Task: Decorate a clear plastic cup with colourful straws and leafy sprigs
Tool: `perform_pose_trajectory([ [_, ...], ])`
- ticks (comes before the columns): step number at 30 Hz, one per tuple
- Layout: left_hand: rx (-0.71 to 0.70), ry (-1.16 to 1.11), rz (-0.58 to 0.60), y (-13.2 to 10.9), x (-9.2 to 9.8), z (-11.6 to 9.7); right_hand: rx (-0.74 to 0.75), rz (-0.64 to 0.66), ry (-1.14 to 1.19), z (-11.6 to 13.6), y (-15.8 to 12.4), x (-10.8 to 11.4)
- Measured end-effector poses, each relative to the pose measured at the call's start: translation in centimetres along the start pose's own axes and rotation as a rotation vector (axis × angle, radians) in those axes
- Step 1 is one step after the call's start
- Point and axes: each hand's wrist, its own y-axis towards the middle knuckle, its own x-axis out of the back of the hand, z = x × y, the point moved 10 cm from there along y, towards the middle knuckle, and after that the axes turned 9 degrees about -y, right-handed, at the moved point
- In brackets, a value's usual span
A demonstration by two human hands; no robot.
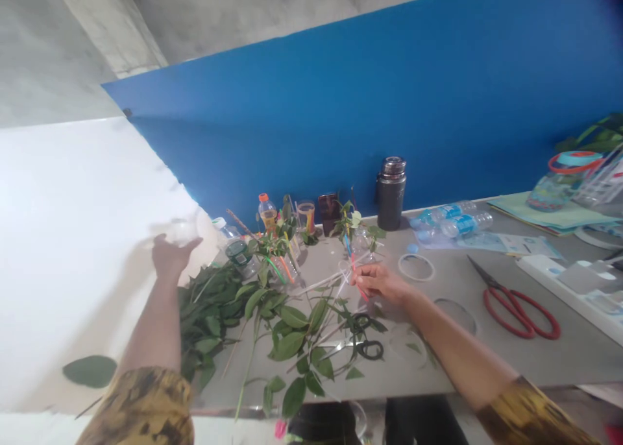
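My left hand (170, 258) is raised at the table's left edge, against a white sheet. Between its thumb and fingers sits a transparent plastic dome (182, 231), faint against the white. My right hand (382, 284) pinches a pink straw (360, 283) among several thin white and blue straws over the grey table (467, 360). Below it lie black-handled scissors (357, 346). A heap of cut green leafy stems (209, 315) spreads between my hands and the scissors.
Red-handled scissors (518, 312), transparent rings (416, 266), a dark thermos (390, 193), plastic water bottles (450, 221), a bottle with an orange cap (267, 215) and a white power strip (564, 283) stand about the table. A blue wall (341, 108) rises behind.
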Motion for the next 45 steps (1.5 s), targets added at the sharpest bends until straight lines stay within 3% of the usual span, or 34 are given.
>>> perform_pose_trajectory([
  [2,0.071,-0.127,-0.121,-1.3,2.0,-0.6,0.000,0.000,0.005,0.2,-0.1,-0.1],
  [3,0.074,-0.198,-0.122,-2.6,2.3,-1.4,-0.004,-0.002,0.014,0.3,-0.1,-0.2],
  [4,0.065,-0.395,-0.026,-4.3,1.4,-2.5,-0.010,-0.006,0.025,0.3,-0.2,-0.3],
  [7,0.187,-0.765,0.516,-12.8,-4.9,-6.2,-0.030,-0.024,0.059,0.6,-0.2,-0.8],
  [9,0.316,-0.882,0.731,-19.1,-8.7,-7.7,-0.026,-0.047,0.102,1.1,-0.2,-1.0],
  [12,0.541,-0.992,0.921,-26.2,-14.2,-8.6,0.037,-0.137,0.183,3.5,0.0,-0.5],
  [14,0.650,-1.066,0.942,-28.4,-17.1,-8.8,0.128,-0.237,0.206,6.2,0.0,0.5],
  [18,0.755,-1.134,0.960,-29.5,-20.8,-8.8,0.265,-0.315,0.081,11.6,-0.2,1.5],
  [21,0.791,-1.169,0.981,-29.7,-22.4,-8.4,0.274,-0.340,-0.034,13.2,-0.2,2.0],
  [29,0.823,-1.175,0.938,-30.4,-24.2,-5.7,0.228,-0.357,-0.129,10.1,0.1,1.4],
  [38,0.672,-1.110,0.839,-29.6,-23.9,-4.6,0.282,-0.643,-0.504,11.1,-1.4,1.4],
  [42,0.569,-1.014,0.853,-29.7,-23.4,-4.4,0.337,-0.618,-0.589,11.0,-1.4,0.4],
  [45,0.509,-0.926,0.763,-29.2,-22.9,-3.7,0.374,-0.577,-0.633,10.6,-1.3,-0.1],
])
